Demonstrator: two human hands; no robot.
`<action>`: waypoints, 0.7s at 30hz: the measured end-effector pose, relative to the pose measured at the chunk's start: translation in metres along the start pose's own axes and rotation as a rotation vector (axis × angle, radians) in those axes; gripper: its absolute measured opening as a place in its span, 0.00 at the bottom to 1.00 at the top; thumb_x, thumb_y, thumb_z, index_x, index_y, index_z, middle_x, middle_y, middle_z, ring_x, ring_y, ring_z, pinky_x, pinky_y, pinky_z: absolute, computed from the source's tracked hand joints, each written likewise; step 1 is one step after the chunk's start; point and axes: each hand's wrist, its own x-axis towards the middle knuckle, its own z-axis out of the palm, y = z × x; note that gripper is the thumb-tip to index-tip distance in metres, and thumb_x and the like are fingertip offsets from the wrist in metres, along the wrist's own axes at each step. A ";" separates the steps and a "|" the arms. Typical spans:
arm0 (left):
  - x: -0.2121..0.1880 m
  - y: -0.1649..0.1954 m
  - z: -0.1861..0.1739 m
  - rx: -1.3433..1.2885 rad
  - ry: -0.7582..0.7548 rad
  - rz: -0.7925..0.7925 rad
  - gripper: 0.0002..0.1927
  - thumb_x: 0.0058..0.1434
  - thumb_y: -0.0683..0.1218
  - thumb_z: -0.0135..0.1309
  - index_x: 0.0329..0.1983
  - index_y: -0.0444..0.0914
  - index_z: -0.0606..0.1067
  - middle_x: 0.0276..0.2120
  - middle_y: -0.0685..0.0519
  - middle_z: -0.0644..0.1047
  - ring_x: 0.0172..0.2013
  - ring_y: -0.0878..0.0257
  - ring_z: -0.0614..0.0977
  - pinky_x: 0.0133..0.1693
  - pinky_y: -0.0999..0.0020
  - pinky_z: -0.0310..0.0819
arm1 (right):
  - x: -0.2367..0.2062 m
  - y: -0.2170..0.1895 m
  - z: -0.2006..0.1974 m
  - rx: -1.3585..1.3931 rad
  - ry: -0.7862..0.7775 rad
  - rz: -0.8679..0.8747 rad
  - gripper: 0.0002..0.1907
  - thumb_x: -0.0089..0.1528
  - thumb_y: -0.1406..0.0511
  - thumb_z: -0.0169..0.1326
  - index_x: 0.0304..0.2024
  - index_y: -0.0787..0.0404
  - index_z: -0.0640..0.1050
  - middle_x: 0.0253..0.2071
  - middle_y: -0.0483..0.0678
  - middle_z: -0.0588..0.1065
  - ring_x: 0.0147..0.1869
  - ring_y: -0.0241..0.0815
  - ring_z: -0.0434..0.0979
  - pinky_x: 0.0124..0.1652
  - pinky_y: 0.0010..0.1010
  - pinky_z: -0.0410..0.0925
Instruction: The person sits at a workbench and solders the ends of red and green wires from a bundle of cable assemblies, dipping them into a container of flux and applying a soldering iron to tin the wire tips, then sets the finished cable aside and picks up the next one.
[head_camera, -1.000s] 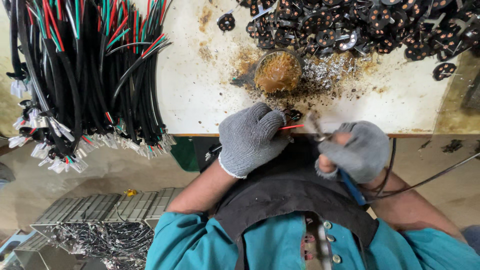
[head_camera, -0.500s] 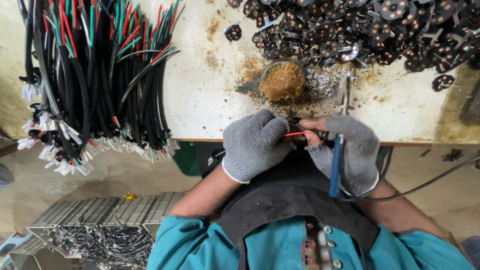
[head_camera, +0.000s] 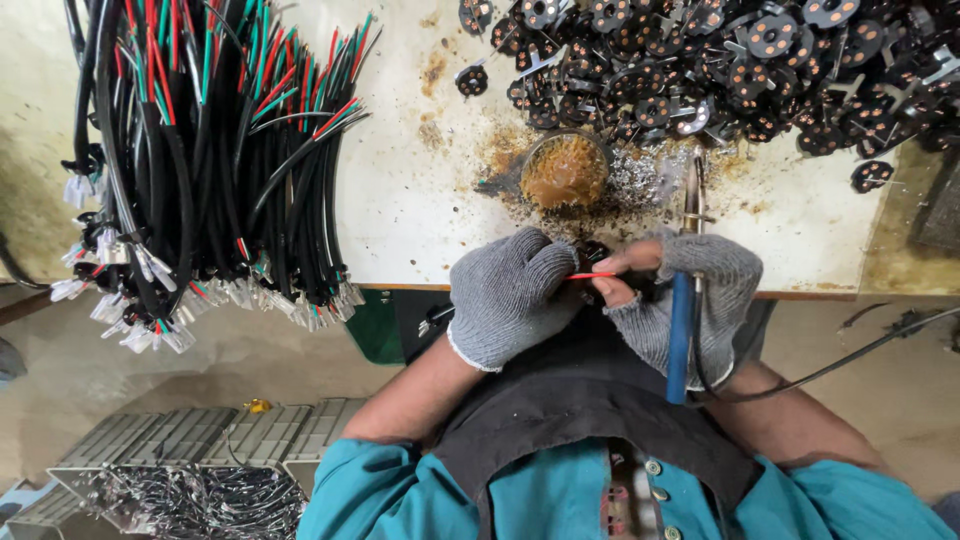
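My left hand (head_camera: 510, 295), in a grey knit glove, is closed around a thin red wire (head_camera: 586, 275) and a small black part at the table's front edge. My right hand (head_camera: 700, 295), in a fingerless grey glove, holds a soldering iron by its blue handle (head_camera: 680, 335). The iron's metal tip (head_camera: 692, 185) points away over the table. Bare fingertips of the right hand also pinch the red wire's end. The two hands touch. Most of the black part is hidden between them.
A small pot of brown flux (head_camera: 563, 170) sits just beyond the hands amid solder scraps. A heap of black round parts (head_camera: 720, 70) fills the far right. A bundle of black, red and green cables (head_camera: 200, 150) hangs over the stained table (head_camera: 400, 200) at left. A crate of wires (head_camera: 180, 480) stands below.
The right hand has swung the soldering iron up, so its tip now points over the table. Both hands have come together on the red wire at the table edge.
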 end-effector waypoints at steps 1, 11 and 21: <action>0.000 0.001 -0.001 -0.002 0.003 0.002 0.13 0.47 0.52 0.66 0.33 0.47 0.75 0.28 0.53 0.72 0.27 0.52 0.78 0.27 0.55 0.69 | -0.001 0.002 0.001 0.084 0.028 -0.024 0.20 0.59 0.69 0.67 0.46 0.57 0.68 0.38 0.47 0.80 0.41 0.40 0.83 0.43 0.29 0.75; 0.000 0.005 -0.018 -0.376 -0.014 0.073 0.11 0.61 0.49 0.58 0.42 0.40 0.73 0.35 0.50 0.76 0.34 0.48 0.81 0.35 0.56 0.74 | -0.013 0.012 0.002 0.056 0.053 0.004 0.13 0.62 0.66 0.67 0.39 0.60 0.74 0.36 0.45 0.82 0.39 0.36 0.84 0.41 0.27 0.75; -0.001 0.001 -0.014 -0.357 -0.127 0.056 0.07 0.55 0.47 0.59 0.32 0.44 0.73 0.29 0.49 0.74 0.30 0.47 0.79 0.33 0.54 0.71 | -0.022 0.003 -0.005 -0.140 0.002 0.107 0.06 0.61 0.65 0.66 0.37 0.59 0.82 0.34 0.46 0.81 0.38 0.38 0.83 0.42 0.28 0.74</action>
